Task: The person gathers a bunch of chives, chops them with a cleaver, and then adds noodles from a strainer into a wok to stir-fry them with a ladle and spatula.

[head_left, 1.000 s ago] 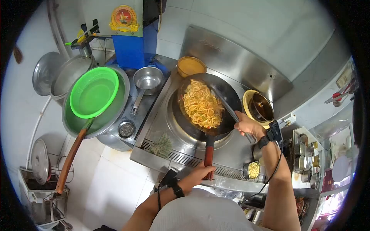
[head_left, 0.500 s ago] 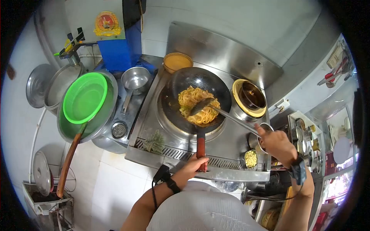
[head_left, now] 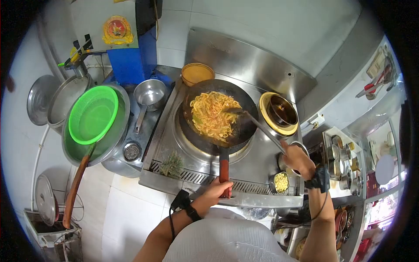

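Note:
My left hand (head_left: 217,192) is closed around the red handle of a dark wok (head_left: 246,98) on the steel stove. Noodles (head_left: 212,114) lie spread across the wok's bottom, with some green bits among them. In my closed right hand (head_left: 298,158) is the long metal handle of a wok ladle (head_left: 265,130). The ladle's dark head touches the right side of the noodles. Below that hand, a small container of chopped yellowish pieces (head_left: 280,182) stands near the stove's front edge, beside a metal pot partly hidden by the hand.
A yellow bowl (head_left: 197,74) sits behind the wok; a pot of dark liquid (head_left: 283,111) stands right. At left are a green basket (head_left: 93,114) in a metal basin, a saucepan (head_left: 150,94) and a scrubbing brush (head_left: 171,166). Several metal containers line the right shelf.
The ladle's head has moved from the middle of the noodles to their right side. The noodles are spread wider, and my right hand has shifted slightly left. My left hand keeps its grip.

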{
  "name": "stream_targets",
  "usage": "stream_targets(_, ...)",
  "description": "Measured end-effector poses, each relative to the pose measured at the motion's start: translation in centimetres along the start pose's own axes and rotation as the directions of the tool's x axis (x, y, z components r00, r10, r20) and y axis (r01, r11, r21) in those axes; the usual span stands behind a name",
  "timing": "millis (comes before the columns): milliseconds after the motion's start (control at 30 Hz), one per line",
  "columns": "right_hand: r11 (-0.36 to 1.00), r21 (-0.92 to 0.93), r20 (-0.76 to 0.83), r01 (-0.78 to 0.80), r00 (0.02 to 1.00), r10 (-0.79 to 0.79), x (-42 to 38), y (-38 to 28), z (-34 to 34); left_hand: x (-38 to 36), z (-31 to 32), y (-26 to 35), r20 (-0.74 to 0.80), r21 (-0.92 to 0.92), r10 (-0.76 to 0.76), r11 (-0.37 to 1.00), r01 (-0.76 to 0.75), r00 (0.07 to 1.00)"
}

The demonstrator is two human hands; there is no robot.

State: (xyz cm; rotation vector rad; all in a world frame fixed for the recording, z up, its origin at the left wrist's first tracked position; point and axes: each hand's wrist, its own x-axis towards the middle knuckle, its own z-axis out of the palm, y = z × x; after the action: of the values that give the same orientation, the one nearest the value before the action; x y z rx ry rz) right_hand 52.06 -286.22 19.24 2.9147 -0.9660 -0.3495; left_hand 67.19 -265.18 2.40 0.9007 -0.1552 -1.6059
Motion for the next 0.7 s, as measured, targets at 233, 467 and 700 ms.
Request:
stream_targets(233,0.719,0.613,0.253,-0.327,0.944,0.213,6.1,-0.6,1.6,0.1,-0.1,-0.3,-0.016,0.011,0.011,1.000,-0.011,1.000)
stream_targets(467,0.783,0.603,0.284,-0.151,0.958,-0.033,11.3,-6.6,-3.9,0.4,-0.2,-0.3,-0.024,0.006,0.000,1.000,0.000,1.000)
stream_targets(700,0.980,0.016,0.226,0.198,0.954,-0.197,6.3,-9.0,-6.5,0.7,-0.3,-0.6,0.016,0.007,0.011,1.000,-0.011,1.000)
